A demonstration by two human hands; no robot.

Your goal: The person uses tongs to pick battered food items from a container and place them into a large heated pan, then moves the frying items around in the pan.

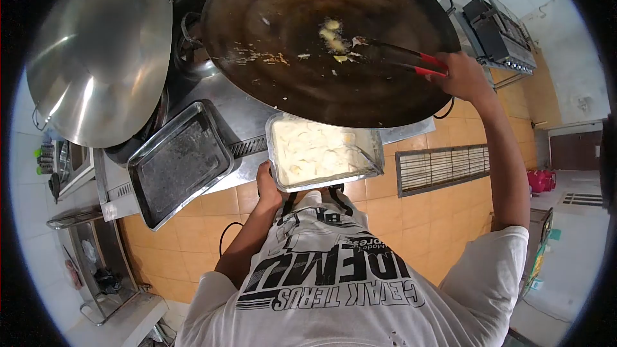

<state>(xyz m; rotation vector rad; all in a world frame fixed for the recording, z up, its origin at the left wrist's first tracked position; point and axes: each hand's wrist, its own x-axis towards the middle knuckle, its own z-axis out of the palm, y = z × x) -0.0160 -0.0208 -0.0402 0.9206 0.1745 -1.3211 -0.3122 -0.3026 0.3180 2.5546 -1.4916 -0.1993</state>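
My right hand (466,77) is closed around the red handles of a pair of tongs (398,54). The tongs reach over a large dark wok (283,87), their tips beside a few pale battered pieces (332,37) in its oil. Smaller crumbs lie scattered around these pieces. Below the wok, close to my body, is a rectangular metal tray (273,154) of creamy batter (315,151) with lumps in it. A thin metal utensil (366,157) rests in the tray's right side. My left hand (268,186) grips the tray's left edge, its fingers partly hidden.
An empty dark rectangular pan (183,164) sits left on the steel stove (241,112). Beyond it stands a big shiny metal wok (103,51). A floor grate (443,168) lies in the orange tiles to the right. A black oven-like appliance (498,32) is at the far right.
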